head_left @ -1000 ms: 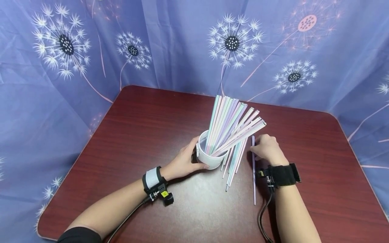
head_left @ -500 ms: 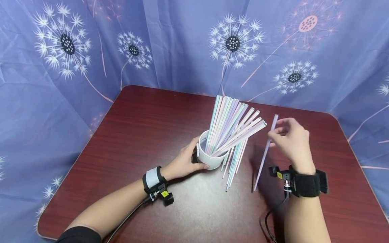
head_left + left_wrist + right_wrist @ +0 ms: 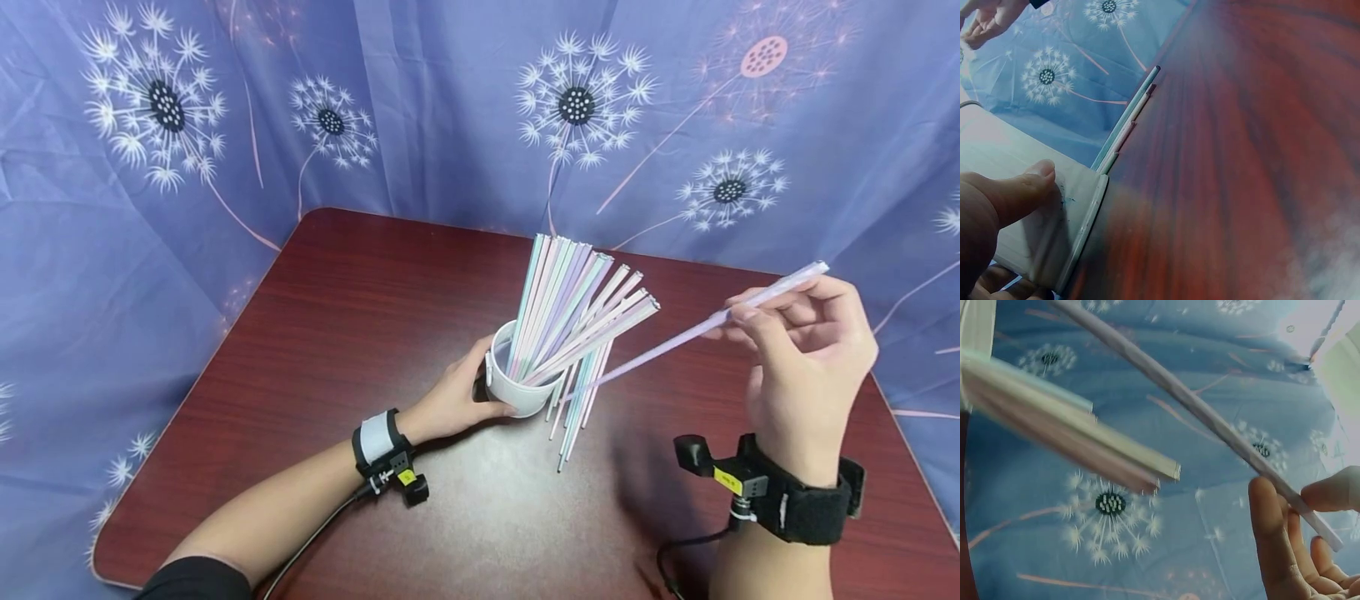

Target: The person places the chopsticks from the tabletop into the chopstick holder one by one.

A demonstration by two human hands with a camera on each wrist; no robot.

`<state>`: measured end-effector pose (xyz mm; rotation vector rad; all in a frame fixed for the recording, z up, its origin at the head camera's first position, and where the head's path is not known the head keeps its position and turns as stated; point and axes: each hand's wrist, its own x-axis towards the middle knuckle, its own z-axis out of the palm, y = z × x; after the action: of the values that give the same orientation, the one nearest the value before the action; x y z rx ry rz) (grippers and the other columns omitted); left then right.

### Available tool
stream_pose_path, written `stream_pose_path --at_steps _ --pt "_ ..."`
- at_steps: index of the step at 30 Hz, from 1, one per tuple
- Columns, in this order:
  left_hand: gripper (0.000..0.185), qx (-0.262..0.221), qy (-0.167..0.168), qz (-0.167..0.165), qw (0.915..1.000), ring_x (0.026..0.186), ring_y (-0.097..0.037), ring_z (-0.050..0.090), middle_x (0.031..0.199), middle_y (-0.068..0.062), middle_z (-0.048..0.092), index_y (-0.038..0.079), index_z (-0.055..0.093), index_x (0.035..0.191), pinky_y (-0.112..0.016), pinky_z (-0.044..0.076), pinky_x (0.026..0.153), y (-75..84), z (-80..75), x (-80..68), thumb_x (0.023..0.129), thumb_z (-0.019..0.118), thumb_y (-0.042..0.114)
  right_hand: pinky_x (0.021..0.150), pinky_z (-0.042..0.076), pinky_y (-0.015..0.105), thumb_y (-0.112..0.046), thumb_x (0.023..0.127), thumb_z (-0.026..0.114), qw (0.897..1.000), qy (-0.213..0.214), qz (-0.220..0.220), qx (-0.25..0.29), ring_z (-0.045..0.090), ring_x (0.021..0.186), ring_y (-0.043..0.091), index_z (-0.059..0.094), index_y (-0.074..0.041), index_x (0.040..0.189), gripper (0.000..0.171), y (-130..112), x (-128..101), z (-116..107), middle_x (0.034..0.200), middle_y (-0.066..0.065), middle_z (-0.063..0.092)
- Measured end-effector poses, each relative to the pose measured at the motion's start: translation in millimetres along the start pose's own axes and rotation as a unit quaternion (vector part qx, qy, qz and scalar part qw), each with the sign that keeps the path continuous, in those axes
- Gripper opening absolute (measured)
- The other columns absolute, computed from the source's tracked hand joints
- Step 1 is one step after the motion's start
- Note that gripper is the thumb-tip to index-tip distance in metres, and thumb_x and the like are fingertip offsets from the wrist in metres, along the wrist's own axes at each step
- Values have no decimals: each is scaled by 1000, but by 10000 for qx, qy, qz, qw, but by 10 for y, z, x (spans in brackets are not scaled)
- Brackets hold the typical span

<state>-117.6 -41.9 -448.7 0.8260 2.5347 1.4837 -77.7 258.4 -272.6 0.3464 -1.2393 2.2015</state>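
Observation:
A white cup (image 3: 517, 402) with a small side handle holds a fan of pastel straws (image 3: 558, 304) leaning to the right. My left hand (image 3: 456, 405) grips the cup from its left; the left wrist view shows the thumb (image 3: 1029, 187) against its wall. To the right, my right hand (image 3: 813, 358) pinches a long lilac straw (image 3: 667, 347) near its upper end, between thumb and fingers. This straw slants down leftward, its lower tip near the cup in the head view; whether it touches anything I cannot tell. Several loose straws (image 3: 577, 417) lie beside the cup.
The dark red wooden table (image 3: 360, 317) has rounded corners. A blue curtain (image 3: 450, 108) with dandelion prints hangs behind and around it. Cables run from the cameras strapped on both wrists.
My right hand has lifted the lilac straw off the table and moved right, tilting it so that its lower end swings toward the cup. The left hand and cup have stayed put.

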Motion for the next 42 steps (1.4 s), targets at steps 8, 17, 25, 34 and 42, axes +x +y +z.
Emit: stream_pose_path --at_steps 8,17,25,34,42 --pt "106 -36 -5 -5 10000 133 -12 42 146 8 44 37 18 153 -43 35 110 -2 4 -16 72 87 35 63 58 48 28 78 58 9933 -630 552 -797 67 65 37 46 22 102 28 91 -102 92 85 34 65" --pt "105 -78 -8 80 9999 134 -12 42 146 6 44 34 20 153 -41 35 111 -4 20 -8 72 87 34 69 57 45 14 82 67 9548 -1308 1516 -2198 70 69 37 53 13 103 25 127 -175 106 85 23 70" --pt "105 -128 -32 11 9999 133 -10 42 146 8 44 35 20 153 -40 35 110 -2 16 -14 72 87 35 67 57 42 -2 88 69 9042 -1655 1986 -3399 71 69 33 57 5 100 19 137 -149 74 84 22 71" --pt "106 -48 -17 -5 10000 133 -13 43 146 6 45 35 19 153 -42 35 110 6 12 -15 72 87 35 65 58 39 -19 88 73 8693 -1783 2073 -4117 72 71 32 62 0 96 23 267 -140 37 85 16 73" --pt "108 -122 -35 -65 9999 133 -11 42 147 4 44 41 15 153 -39 35 110 16 7 -10 72 87 33 63 59 38 -23 88 73 8513 -2016 2080 -4374 72 71 23 63 -4 95 22 338 -97 -26 89 14 73"
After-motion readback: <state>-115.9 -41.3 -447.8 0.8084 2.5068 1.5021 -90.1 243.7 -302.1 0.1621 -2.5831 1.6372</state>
